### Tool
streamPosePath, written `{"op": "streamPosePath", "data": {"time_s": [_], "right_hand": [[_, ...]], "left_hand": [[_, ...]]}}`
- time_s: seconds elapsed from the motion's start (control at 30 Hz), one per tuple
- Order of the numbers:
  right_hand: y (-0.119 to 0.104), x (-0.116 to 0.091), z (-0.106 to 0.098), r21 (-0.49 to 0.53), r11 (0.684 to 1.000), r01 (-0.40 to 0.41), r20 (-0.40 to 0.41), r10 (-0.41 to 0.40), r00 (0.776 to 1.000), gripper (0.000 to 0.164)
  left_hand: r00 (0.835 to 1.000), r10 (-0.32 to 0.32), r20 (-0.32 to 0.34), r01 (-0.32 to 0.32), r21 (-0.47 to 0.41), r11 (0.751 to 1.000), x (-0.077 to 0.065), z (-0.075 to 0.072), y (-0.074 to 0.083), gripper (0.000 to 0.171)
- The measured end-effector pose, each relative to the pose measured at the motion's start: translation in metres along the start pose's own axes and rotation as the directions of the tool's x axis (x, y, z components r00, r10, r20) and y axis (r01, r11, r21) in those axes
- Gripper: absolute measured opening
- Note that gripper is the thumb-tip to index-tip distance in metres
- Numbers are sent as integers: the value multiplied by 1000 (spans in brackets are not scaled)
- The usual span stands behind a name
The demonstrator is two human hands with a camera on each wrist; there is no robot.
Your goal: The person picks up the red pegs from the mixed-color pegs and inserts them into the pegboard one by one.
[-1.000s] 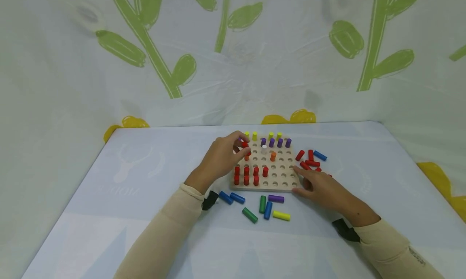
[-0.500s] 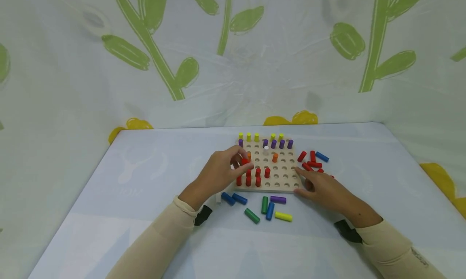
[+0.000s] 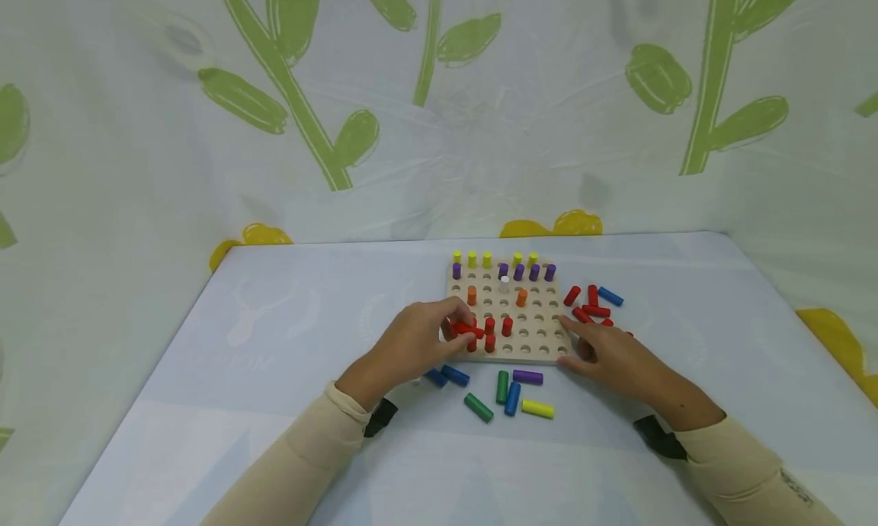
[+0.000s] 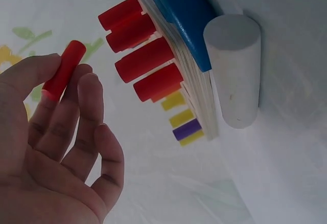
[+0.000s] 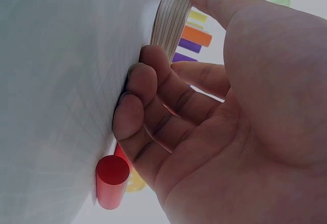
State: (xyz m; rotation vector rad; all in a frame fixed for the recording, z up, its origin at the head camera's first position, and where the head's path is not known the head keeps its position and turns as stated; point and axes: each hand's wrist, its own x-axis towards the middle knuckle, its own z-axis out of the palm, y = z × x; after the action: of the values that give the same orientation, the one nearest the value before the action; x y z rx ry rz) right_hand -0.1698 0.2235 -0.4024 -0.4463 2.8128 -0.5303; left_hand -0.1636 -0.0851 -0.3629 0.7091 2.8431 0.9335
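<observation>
A wooden pegboard (image 3: pixel 524 351) lies on the table with coloured pegs upright in some of its holes. My left hand (image 3: pixel 420 339) pinches a red peg (image 4: pixel 65 69) between thumb and fingertips, just above the board's near-left part. In the head view this peg looks tilted and overlaps the standing red pegs (image 3: pixel 490 335). The left hand's other fingers are loosely bent. My right hand (image 3: pixel 610 354) holds the board's near-right corner, its thumb at the corner and index finger on the right side. In the right wrist view its other fingers are curled against the board's edge.
Loose red pegs (image 3: pixel 596 311) and a blue peg (image 3: pixel 610 296) lie right of the board. In front are blue, green (image 3: pixel 479 407), purple (image 3: pixel 527 377) and yellow (image 3: pixel 538 409) pegs. A white peg (image 4: pixel 232 75) stands out near the board in the left wrist view.
My left hand has come nearer along the board's left side, carrying the red peg from the far rows down to the red rows. The right hand has stayed at the board's corner.
</observation>
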Motion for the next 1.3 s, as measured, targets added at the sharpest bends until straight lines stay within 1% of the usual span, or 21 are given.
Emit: {"op": "streamPosePath", "data": {"time_s": [0.17,0.3,0.47,0.57,0.7,0.77,0.9,1.0,1.3], "right_hand": [[0,-1,0,0,1000,4,-1,-4,1000,79],[0,-1,-1,4,1000,-3,3,3,1000,79],[0,-1,-1,5,1000,-5,6,5,1000,79],[-1,-1,-1,4,1000,-6,5,6,1000,79],[-1,-1,-1,3,1000,-11,7,11,1000,80],[-1,-1,-1,5,1000,-12,7,12,1000,80],[-1,-1,-1,14,1000,-15,7,15,1000,80],[0,-2,-1,17,1000,-13,7,13,1000,80],[-1,-1,-2,18,1000,-23,21,22,1000,80]], "left_hand": [[1000,27,16,-28,61,998,0,2,5,21],[996,89,20,-91,127,988,3,3,10,19],[987,156,36,-160,183,970,8,5,15,17],[985,163,46,-169,199,965,10,7,19,17],[986,156,66,-167,216,962,14,11,23,17],[983,166,72,-178,229,957,16,14,24,17],[975,206,78,-220,269,938,21,18,27,16],[972,220,82,-235,299,925,25,21,28,17],[970,211,120,-240,337,910,33,31,29,17]]}}
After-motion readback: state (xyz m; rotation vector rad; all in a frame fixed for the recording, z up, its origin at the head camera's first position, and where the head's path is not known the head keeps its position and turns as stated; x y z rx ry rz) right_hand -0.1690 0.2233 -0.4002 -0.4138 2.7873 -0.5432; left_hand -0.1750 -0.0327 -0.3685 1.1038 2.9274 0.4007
